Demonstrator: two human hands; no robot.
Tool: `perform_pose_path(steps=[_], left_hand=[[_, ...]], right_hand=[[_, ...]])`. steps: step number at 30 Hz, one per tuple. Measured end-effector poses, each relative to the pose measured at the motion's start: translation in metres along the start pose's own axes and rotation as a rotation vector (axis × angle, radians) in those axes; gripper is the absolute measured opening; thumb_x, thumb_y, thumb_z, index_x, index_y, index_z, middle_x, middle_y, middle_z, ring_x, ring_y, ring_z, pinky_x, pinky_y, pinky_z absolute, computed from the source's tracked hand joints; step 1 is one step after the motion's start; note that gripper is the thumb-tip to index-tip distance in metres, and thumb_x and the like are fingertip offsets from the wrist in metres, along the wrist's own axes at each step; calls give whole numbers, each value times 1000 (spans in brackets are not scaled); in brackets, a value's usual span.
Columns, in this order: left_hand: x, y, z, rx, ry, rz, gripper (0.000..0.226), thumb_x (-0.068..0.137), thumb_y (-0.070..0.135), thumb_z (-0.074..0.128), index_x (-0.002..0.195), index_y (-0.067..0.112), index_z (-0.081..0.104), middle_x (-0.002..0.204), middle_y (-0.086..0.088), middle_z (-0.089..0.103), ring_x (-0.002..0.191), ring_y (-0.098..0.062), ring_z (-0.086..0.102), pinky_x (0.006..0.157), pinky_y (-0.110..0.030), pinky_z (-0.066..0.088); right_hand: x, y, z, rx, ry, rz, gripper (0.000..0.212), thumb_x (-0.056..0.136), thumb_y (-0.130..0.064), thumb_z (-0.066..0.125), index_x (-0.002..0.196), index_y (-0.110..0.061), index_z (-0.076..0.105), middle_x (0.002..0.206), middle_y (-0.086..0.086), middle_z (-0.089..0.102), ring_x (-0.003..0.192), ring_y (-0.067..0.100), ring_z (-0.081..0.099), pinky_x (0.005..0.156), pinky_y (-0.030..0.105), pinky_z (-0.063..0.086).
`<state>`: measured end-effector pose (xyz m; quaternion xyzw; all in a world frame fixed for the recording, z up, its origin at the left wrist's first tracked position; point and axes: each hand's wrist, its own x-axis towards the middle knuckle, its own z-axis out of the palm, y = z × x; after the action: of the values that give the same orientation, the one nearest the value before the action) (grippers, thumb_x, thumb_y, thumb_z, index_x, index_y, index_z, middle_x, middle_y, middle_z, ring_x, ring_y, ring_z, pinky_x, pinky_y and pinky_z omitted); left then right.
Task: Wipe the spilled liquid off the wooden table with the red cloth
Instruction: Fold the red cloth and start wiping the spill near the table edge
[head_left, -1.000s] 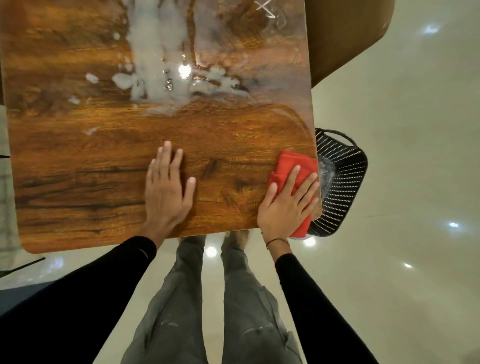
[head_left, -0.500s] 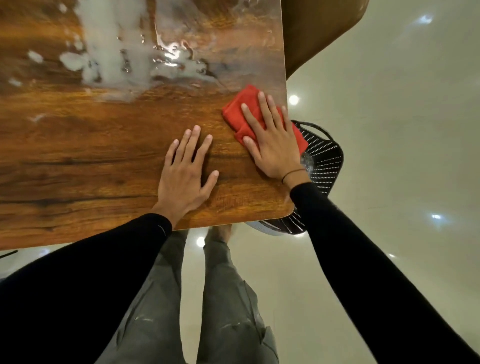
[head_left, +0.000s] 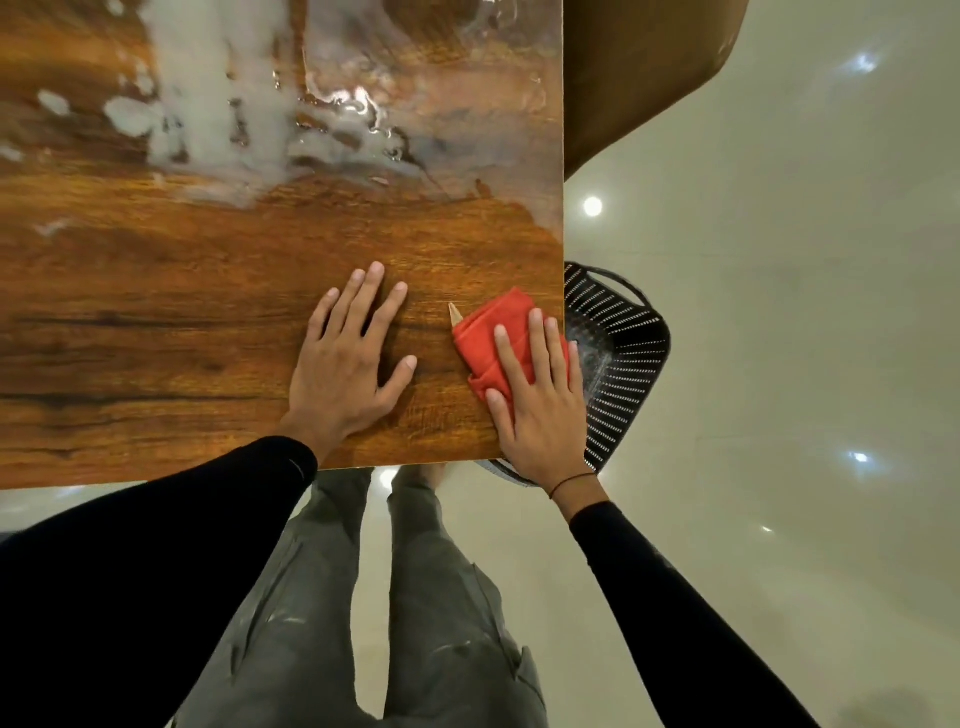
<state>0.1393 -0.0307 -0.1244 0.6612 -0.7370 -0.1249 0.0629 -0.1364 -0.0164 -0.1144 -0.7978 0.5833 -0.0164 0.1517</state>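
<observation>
A folded red cloth (head_left: 485, 332) lies on the wooden table (head_left: 156, 322) near its right edge and front corner. My right hand (head_left: 540, 400) presses flat on the cloth with straight fingers. My left hand (head_left: 350, 364) rests flat on the bare wood just left of it, fingers spread. The spilled liquid (head_left: 244, 119) forms a pale, glossy patch across the far part of the table, well beyond both hands. A small tan tag (head_left: 454, 312) sticks out at the cloth's far left corner.
A black perforated basket (head_left: 623, 358) stands on the floor right beside the table's right edge, under my right hand. A brown seat (head_left: 639, 73) sits beyond the table's far right corner. Pale glossy floor lies to the right; my legs stand below the front edge.
My right hand has pulled the cloth back from the edge of the spill toward me, down along the table's right edge. My left hand stays flat on the wood.
</observation>
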Motion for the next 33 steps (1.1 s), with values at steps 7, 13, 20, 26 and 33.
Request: perform_pose_path(steps=[7, 13, 20, 26, 33], left_hand=[[-2, -2, 5, 22, 8, 40, 87, 107, 63, 44, 179, 19, 18, 187, -13, 8, 174, -31, 10, 141, -48, 4], [0, -3, 8, 12, -11, 29, 89, 107, 65, 42, 179, 20, 16, 187, -12, 8, 174, -31, 10, 141, -45, -1], [-1, -4, 5, 3, -15, 17, 87, 107, 64, 44, 179, 23, 17, 188, -8, 8, 174, -27, 10, 141, -46, 3], [-3, -2, 5, -18, 7, -4, 82, 109, 62, 43, 179, 26, 19, 188, -2, 6, 174, -22, 7, 141, -44, 3], [-16, 44, -1, -57, 134, -414, 65, 111, 52, 45, 166, 18, 41, 182, -12, 26, 168, -32, 26, 136, -48, 17]], right_hand=[[102, 18, -20, -71, 13, -150, 72, 120, -57, 34, 182, -25, 18, 190, 16, 4, 177, 34, 3, 142, 59, 6], [191, 19, -49, 16, 24, -156, 64, 120, -48, 38, 178, -20, 34, 187, 18, 19, 175, 40, 16, 142, 58, 14], [234, 6, -73, 342, 117, 60, 50, 120, -20, 48, 170, -11, 49, 178, 16, 40, 167, 35, 36, 138, 47, 30], [259, 25, -121, 798, 396, 305, 33, 115, -2, 52, 144, 2, 67, 135, 8, 71, 121, 10, 66, 110, 12, 49], [236, 89, -153, 1376, -66, 315, 25, 122, -9, 44, 141, -10, 60, 132, 17, 63, 108, 20, 64, 90, 30, 61]])
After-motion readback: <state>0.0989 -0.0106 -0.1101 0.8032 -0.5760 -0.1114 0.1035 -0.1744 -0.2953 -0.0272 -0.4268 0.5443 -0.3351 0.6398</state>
